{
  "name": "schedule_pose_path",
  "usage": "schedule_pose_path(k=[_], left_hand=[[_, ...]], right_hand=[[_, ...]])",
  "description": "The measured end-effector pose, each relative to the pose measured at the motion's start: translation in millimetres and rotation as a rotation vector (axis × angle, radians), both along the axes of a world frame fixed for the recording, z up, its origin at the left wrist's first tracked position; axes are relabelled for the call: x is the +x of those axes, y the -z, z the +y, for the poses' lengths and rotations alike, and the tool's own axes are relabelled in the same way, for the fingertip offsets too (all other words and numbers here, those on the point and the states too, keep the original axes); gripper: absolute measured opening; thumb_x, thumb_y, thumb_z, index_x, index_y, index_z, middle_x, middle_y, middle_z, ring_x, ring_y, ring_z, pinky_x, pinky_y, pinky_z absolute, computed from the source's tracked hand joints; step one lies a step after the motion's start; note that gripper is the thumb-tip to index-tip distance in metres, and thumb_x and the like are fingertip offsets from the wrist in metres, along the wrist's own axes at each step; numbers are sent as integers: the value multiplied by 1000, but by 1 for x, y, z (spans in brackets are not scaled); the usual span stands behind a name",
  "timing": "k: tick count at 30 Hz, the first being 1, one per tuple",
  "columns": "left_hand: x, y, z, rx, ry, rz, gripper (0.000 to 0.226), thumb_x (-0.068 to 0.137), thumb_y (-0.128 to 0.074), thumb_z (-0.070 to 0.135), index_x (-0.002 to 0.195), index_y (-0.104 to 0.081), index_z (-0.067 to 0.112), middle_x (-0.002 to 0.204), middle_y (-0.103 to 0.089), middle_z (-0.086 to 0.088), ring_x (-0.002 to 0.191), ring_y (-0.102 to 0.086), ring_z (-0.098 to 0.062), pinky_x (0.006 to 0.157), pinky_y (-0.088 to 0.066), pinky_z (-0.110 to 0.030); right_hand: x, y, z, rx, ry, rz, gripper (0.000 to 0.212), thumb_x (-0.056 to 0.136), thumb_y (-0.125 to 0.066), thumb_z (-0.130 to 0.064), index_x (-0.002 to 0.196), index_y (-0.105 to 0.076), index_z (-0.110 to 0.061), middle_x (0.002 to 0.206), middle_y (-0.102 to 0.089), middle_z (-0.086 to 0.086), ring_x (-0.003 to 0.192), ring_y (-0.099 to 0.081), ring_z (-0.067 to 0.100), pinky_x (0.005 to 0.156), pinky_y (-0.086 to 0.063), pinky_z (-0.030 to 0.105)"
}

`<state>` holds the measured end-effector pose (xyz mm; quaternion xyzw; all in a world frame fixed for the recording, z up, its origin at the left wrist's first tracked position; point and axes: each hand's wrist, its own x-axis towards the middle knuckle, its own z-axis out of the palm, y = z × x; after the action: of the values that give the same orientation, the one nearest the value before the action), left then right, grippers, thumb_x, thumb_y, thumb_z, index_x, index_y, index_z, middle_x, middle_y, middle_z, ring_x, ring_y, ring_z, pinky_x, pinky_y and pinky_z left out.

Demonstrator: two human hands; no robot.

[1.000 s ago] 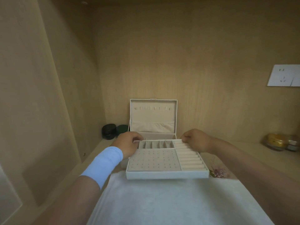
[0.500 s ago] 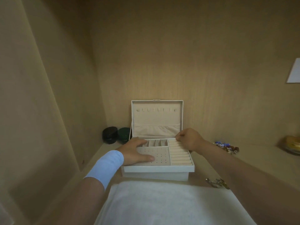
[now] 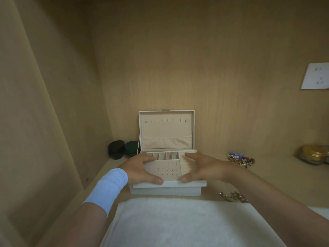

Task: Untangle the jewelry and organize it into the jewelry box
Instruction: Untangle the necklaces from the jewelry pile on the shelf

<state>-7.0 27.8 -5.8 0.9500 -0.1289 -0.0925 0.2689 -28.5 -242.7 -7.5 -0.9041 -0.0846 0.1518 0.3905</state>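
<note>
- Jewelry box [image 3: 165, 190] sits at the middle of our view, against the back wall, its lid [image 3: 166, 130] standing upright and open at 12 o'clock.
- On top of the base rests the insert tray [image 3: 166, 169], with a dotted earring panel, small compartments along its far edge and ring rolls on its right side; it overhangs the base a little toward 3 o'clock.
- Our left hand [image 3: 138, 169] lies spread on the tray's left edge, fingers open, thumb on the front rim.
- Our right hand [image 3: 204, 166] lies likewise on the right side, fingers splayed over the ring rolls, thumb on the front rim; neither hand is closed around anything.
- We wear a light blue wristband [image 3: 106, 188] on the left forearm.
- A small tangle of jewelry [image 3: 232, 196] lies at 4 o'clock of the box, near the white cloth [image 3: 178, 223] spread at 6 o'clock.
- A colourful jewelry pile [image 3: 240, 159] lies at 3 o'clock, well apart from the box.
- Two dark round containers [image 3: 122, 151] stand at 9 o'clock, in the corner.
- A gold-coloured tin [image 3: 314, 155] sits far off at 3 o'clock.
</note>
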Motion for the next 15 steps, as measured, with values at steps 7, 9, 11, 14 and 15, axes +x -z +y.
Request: schedule_pose_path(k=[7,9,11,14,15], left_hand=[[1,3,12,-81,-81,-97,90,60,-87,53,140,-52,30,154,-31,18,137,-38,-10,109,-28,-22],[3,7,12,-112,-116,-113,86,61,-87,51,137,-55,30,153,-36,17,134,-42,-10,110,-31,-23],[5,13,11,-81,-112,-123,82,62,-87,50,135,-57,30,154,-35,13,136,-41,-11,114,-31,-26],[8,22,10,-32,-94,-164,64,74,-81,43,132,-59,29,154,-35,11,138,-37,-11,114,-27,-24],[8,24,10,-28,-92,-173,59,77,-79,42,132,-59,29,153,-36,11,138,-37,-11,113,-26,-24]], right_hand=[[14,16,16,81,75,-115,105,61,-92,-45,150,-38,-33,159,-26,-8,144,-31,12,111,-33,26],[16,18,20,35,88,-173,95,65,-90,-44,147,-43,-32,162,-23,-4,146,-29,12,115,-27,25],[15,21,22,-24,71,-221,87,70,-87,-44,146,-46,-31,164,-20,-1,149,-23,11,117,-20,23],[13,27,23,-79,44,-261,75,78,-82,-38,144,-48,-27,162,-25,1,149,-22,9,112,-14,14],[13,30,23,-85,43,-265,72,80,-80,-39,144,-49,-27,162,-24,1,149,-20,9,113,-13,15]])
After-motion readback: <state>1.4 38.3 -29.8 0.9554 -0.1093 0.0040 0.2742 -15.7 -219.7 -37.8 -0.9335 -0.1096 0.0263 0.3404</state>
